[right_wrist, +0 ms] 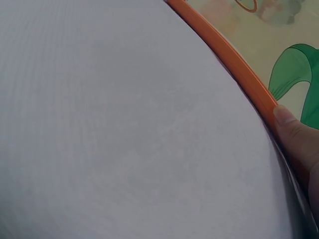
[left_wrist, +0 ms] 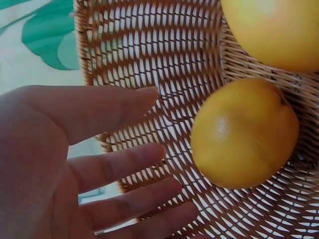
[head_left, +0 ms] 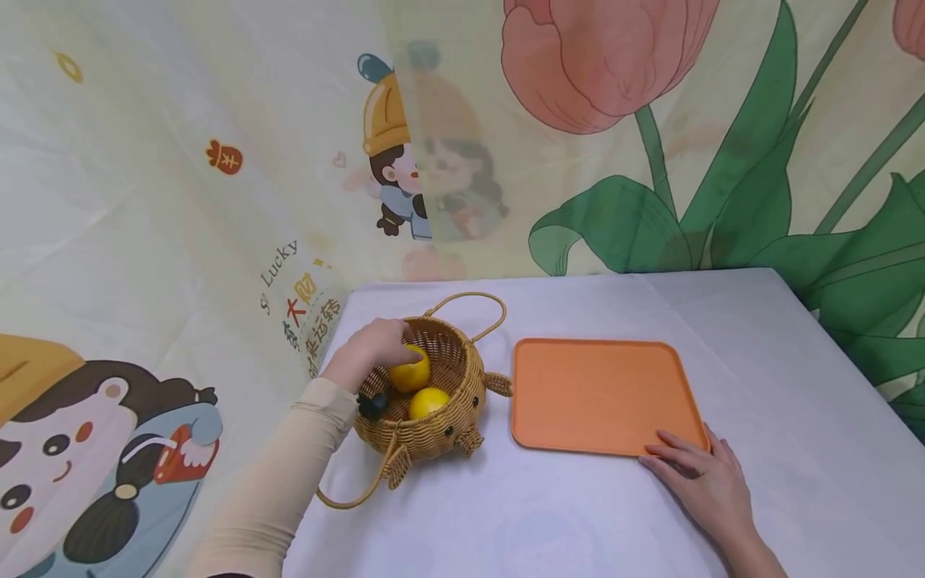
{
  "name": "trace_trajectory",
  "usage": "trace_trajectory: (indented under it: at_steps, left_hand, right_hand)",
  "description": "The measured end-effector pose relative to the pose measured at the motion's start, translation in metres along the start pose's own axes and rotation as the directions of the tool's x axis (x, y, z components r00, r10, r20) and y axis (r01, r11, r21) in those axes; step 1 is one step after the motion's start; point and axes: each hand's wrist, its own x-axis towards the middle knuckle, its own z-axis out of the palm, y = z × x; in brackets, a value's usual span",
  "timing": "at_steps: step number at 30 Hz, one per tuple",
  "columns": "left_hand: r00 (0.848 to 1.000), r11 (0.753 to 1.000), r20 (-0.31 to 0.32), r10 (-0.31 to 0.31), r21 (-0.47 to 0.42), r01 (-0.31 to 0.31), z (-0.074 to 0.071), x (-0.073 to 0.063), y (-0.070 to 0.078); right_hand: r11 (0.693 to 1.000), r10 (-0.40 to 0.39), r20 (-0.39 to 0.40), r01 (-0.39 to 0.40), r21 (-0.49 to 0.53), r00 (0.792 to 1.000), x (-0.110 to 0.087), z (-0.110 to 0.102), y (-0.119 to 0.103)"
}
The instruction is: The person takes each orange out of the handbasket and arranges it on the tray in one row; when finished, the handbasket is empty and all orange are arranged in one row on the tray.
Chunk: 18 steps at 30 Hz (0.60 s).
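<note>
My left hand (head_left: 377, 347) reaches over the rim into a wicker basket (head_left: 426, 443) with an animal face and two loop handles. Its fingers extend around a yellow round fruit (head_left: 410, 371); in the left wrist view a gap shows between fingertips and fruit (left_wrist: 244, 133). A second yellow fruit (head_left: 429, 401) lies beside it in the basket. At the orange tray's (head_left: 596, 393) near right corner, my right hand (head_left: 704, 480) holds the rim, thumb (right_wrist: 294, 132) against the outer edge and fingers over the inside.
Both basket and tray stand on a white-covered table (head_left: 564, 514), the tray right of the basket. A small dark object (head_left: 373, 405) shows under the left wrist at the basket rim. Printed curtains (head_left: 462, 160) hang behind and to the left of the table.
</note>
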Motion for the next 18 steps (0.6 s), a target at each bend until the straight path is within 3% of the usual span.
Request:
trace_trajectory:
  at_steps: [10,15,18]
  left_hand:
    - [0.995,0.997,0.067,-0.072,0.021,0.071,0.017,0.013,-0.003]
    - [0.984,0.987,0.093,-0.152,-0.043,0.156,0.026,0.020,-0.009]
    - [0.989,0.986,0.066,-0.134,-0.086,0.140,0.031,0.025,-0.012]
  right_hand:
    - [0.998,0.053,0.003,-0.053,-0.016,0.999,-0.001,0.000,-0.001]
    - [0.998,0.063,0.006,-0.063,-0.017,0.998,-0.002,0.000,-0.001]
    - [0.998,0.066,0.001,-0.066,-0.019,0.998,-0.002,-0.001,-0.002]
